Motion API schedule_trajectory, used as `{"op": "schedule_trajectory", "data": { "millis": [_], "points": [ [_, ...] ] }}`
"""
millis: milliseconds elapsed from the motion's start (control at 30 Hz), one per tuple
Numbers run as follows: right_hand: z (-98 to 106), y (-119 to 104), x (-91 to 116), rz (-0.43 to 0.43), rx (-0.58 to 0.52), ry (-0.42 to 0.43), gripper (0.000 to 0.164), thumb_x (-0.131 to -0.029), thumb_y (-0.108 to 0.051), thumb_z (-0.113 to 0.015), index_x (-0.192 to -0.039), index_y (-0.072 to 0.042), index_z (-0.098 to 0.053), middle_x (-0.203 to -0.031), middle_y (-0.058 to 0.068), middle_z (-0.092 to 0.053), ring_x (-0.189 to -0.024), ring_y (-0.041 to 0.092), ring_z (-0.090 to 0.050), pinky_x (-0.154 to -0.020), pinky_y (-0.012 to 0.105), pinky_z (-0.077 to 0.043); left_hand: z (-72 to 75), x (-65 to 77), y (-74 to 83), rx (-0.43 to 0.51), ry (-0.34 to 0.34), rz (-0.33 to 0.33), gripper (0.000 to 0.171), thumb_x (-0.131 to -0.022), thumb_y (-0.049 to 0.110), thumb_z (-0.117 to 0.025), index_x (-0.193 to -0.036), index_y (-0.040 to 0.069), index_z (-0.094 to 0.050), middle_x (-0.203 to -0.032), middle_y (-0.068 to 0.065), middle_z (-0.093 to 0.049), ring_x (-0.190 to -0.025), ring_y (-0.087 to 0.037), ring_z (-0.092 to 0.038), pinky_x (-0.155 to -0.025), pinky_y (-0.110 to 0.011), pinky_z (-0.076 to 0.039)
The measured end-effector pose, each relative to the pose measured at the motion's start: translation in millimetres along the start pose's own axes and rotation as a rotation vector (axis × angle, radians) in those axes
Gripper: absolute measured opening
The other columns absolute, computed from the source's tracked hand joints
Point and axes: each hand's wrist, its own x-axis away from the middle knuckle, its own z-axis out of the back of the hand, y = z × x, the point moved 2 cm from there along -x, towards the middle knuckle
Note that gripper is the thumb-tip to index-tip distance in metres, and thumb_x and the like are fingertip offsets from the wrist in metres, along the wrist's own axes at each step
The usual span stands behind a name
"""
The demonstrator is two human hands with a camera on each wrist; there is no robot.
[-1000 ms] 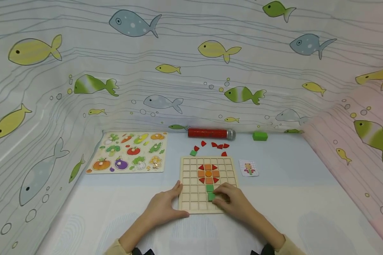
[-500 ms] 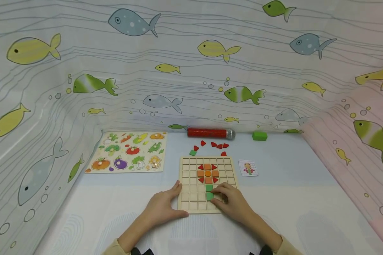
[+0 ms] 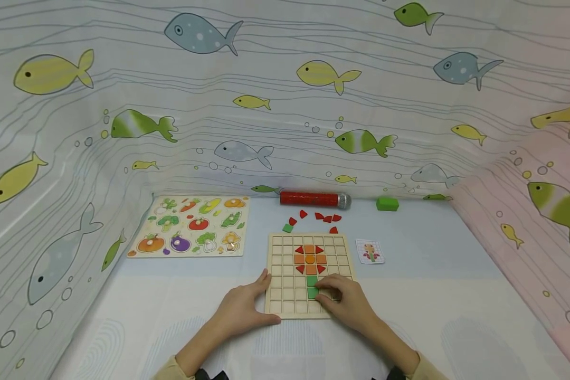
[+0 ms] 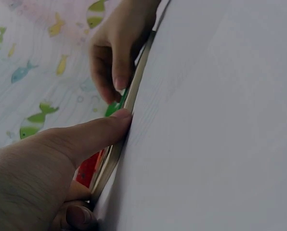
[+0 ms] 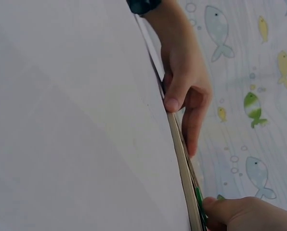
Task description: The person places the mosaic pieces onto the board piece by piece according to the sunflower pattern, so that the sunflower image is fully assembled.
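Note:
A wooden grid board (image 3: 287,294) lies in front of me, with an orange disc, orange squares and red pointed pieces forming a flower on it. Below the flower sit two green square tiles, an upper one (image 3: 311,281) and a lower one (image 3: 312,293). My right hand (image 3: 350,302) pinches at the lower tile's right side with thumb and forefinger; the tile looks flat in its cell. With the thumb along the near edge and the fingers at the left side, my left hand (image 3: 241,307) holds the board's corner. In the left wrist view, the thumb (image 4: 97,132) presses the board's edge.
Behind the board lie several loose red pieces (image 3: 319,216) and a green square tile (image 3: 287,228). A small pattern card (image 3: 370,251) is at right, a vegetable puzzle (image 3: 190,250) at left. A red microphone (image 3: 309,198) and green block (image 3: 387,203) stand at the back.
The lower green tile has shifted slightly left and up, from askew to lined up under the upper tile. My right hand moved with it. My left hand stays on the board.

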Motion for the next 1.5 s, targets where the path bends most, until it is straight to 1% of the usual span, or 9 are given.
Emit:
{"op": "schedule_trajectory", "data": {
  "millis": [100, 233, 533, 967, 1100, 1200, 1333, 1400, 1500],
  "points": [
    [-0.4, 1.0, 0.3, 0.011, -0.016, 0.002, 0.023, -0.086, -0.008, -0.088, -0.108, -0.012, -0.081, -0.107, -0.006, -0.078, -0.093, 0.011, -0.07, -0.073, 0.022, -0.056, 0.4, 0.0, 0.8, 0.002, 0.001, 0.001, 0.106, -0.074, 0.056, -0.092, -0.155, 0.001, -0.052, -0.164, -0.013, -0.045, -0.137, -0.038, -0.06, -0.107, -0.057, -0.052],
    [-1.2, 2.8, 0.3, 0.016, -0.021, 0.008, 0.024, -0.086, -0.008, -0.089, -0.107, -0.013, -0.081, -0.107, -0.008, -0.078, -0.093, 0.01, -0.07, -0.073, 0.022, -0.055, 0.5, 0.0, 0.8, 0.003, 0.003, 0.0, 0.105, -0.074, 0.055, -0.092, -0.155, 0.002, -0.052, -0.164, -0.013, -0.046, -0.137, -0.038, -0.061, -0.107, -0.057, -0.052],
    [-3.3, 6.3, 0.0, 0.018, -0.034, 0.012, 0.023, -0.085, -0.009, -0.089, -0.106, -0.014, -0.081, -0.104, -0.008, -0.077, -0.084, 0.005, -0.063, -0.068, 0.021, -0.053, -0.8, -0.3, -1.0, -0.006, 0.009, -0.005, 0.105, -0.074, 0.057, -0.092, -0.154, 0.002, -0.053, -0.164, -0.013, -0.045, -0.136, -0.038, -0.061, -0.107, -0.057, -0.052],
    [-1.8, 3.7, -0.5, 0.051, -0.044, 0.014, 0.023, -0.084, -0.007, -0.09, -0.104, -0.012, -0.081, -0.102, -0.005, -0.077, -0.078, 0.009, -0.063, -0.066, 0.021, -0.053, -1.5, -0.5, -1.6, -0.002, 0.008, -0.003, 0.105, -0.074, 0.058, -0.091, -0.155, 0.003, -0.052, -0.165, -0.012, -0.045, -0.137, -0.038, -0.061, -0.107, -0.057, -0.052],
    [0.0, 3.8, -0.4, 0.05, -0.053, 0.029, 0.022, -0.085, -0.007, -0.089, -0.105, -0.012, -0.08, -0.1, -0.004, -0.077, -0.075, 0.011, -0.062, -0.063, 0.022, -0.052, -1.3, -0.7, -1.5, -0.002, 0.006, -0.003, 0.105, -0.074, 0.058, -0.091, -0.155, 0.003, -0.052, -0.165, -0.012, -0.044, -0.137, -0.038, -0.06, -0.107, -0.059, -0.051],
    [3.5, 1.4, -2.1, 0.025, -0.064, 0.042, 0.021, -0.086, -0.007, -0.088, -0.105, -0.012, -0.08, -0.095, -0.005, -0.075, -0.073, 0.013, -0.059, -0.062, 0.022, -0.05, -0.4, -1.0, -0.8, -0.001, 0.005, -0.003, 0.106, -0.074, 0.058, -0.091, -0.155, 0.003, -0.052, -0.165, -0.012, -0.044, -0.138, -0.039, -0.06, -0.107, -0.059, -0.051],
    [10.4, -6.4, -12.9, -0.013, -0.062, 0.025, 0.021, -0.088, -0.007, -0.087, -0.107, -0.011, -0.079, -0.09, -0.007, -0.071, -0.073, 0.012, -0.056, -0.062, 0.021, -0.047, 1.0, -1.2, 0.2, 0.007, 0.007, -0.005, 0.106, -0.074, 0.058, -0.092, -0.155, 0.002, -0.052, -0.165, -0.012, -0.044, -0.138, -0.039, -0.06, -0.107, -0.058, -0.052],
    [14.9, -10.5, -23.0, -0.016, -0.056, 0.013, 0.021, -0.088, -0.008, -0.086, -0.109, -0.009, -0.079, -0.092, -0.004, -0.072, -0.074, 0.011, -0.056, -0.063, 0.021, -0.047, 1.1, -1.0, 0.2, 0.013, 0.005, -0.004, 0.106, -0.074, 0.058, -0.092, -0.155, 0.002, -0.052, -0.165, -0.012, -0.044, -0.138, -0.04, -0.059, -0.107, -0.059, -0.051],
    [21.3, -14.2, -44.8, -0.003, -0.029, 0.004, 0.023, -0.088, -0.009, -0.086, -0.11, -0.006, -0.08, -0.094, 0.003, -0.075, -0.073, 0.011, -0.055, -0.062, 0.022, -0.046, 0.0, -0.3, -0.8, 0.018, -0.004, 0.001, 0.106, -0.074, 0.058, -0.091, -0.155, 0.003, -0.052, -0.165, -0.011, -0.043, -0.138, -0.039, -0.059, -0.108, -0.059, -0.051]
  ]
}}
